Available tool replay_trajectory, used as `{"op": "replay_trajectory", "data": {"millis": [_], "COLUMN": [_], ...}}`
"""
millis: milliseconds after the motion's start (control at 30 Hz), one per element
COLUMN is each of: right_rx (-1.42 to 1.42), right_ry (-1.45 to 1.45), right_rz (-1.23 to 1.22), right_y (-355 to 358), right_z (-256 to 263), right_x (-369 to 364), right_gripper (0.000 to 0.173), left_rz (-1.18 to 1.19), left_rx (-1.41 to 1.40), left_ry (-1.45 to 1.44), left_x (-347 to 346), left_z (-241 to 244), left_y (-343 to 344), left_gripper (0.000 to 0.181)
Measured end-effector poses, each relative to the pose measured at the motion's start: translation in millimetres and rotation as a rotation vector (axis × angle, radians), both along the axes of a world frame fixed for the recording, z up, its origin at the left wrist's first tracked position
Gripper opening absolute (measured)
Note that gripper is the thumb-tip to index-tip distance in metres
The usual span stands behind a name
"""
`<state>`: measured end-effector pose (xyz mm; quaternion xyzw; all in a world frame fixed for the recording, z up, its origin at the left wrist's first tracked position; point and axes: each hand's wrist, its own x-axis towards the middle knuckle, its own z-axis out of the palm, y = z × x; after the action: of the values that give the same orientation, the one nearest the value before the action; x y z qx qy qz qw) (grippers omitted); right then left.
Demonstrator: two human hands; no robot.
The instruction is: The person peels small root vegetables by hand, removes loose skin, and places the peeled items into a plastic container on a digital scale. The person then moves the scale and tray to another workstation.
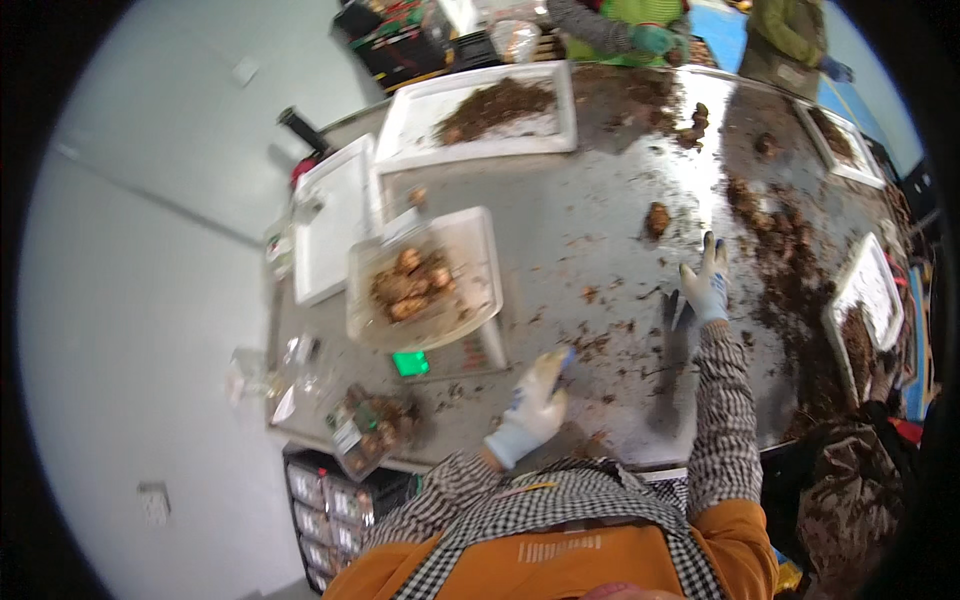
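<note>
My left hand (534, 401), in a white glove with blue marks, is just above the near part of the metal table (540, 300); its fingers are partly curled and no object shows in it. Reaching forward over the table, my right hand (706, 283) has its gloved fingers spread and holds nothing. A brown, soil-covered bulb or root clump (657, 220) lies a little beyond it. To the left, a translucent plastic tub (480, 300) bears brown bulbs (409, 306) with dark soil. A clear container of bulbs (367, 435) sits at the near left edge.
White trays stand at the far left (566, 105), left (330, 225) and right (892, 277). Loose dark soil (787, 270) spreads over the right side. A small green object (411, 364) lies by the tub. Two people stand across the table, one with a green-gloved hand (651, 39).
</note>
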<state>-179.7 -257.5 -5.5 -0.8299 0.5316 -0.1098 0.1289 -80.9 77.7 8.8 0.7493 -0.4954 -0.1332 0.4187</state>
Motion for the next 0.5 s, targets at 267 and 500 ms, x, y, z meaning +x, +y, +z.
{"op": "replay_trajectory", "data": {"millis": [267, 500], "right_rx": [0.205, 0.721], "right_ry": [0.240, -0.786], "right_rz": [0.046, 0.294], "right_y": [-44, -16], "right_z": [9, -72], "right_x": [93, 69], "right_gripper": [0.071, 0.046], "left_rz": [0.018, 0.055], "left_rx": [0.134, 0.157], "left_ry": [0.390, 0.635], "left_x": [2, 18], "left_z": [13, 28], "left_y": [-8, -26], "left_gripper": [0.032, 0.027]}}
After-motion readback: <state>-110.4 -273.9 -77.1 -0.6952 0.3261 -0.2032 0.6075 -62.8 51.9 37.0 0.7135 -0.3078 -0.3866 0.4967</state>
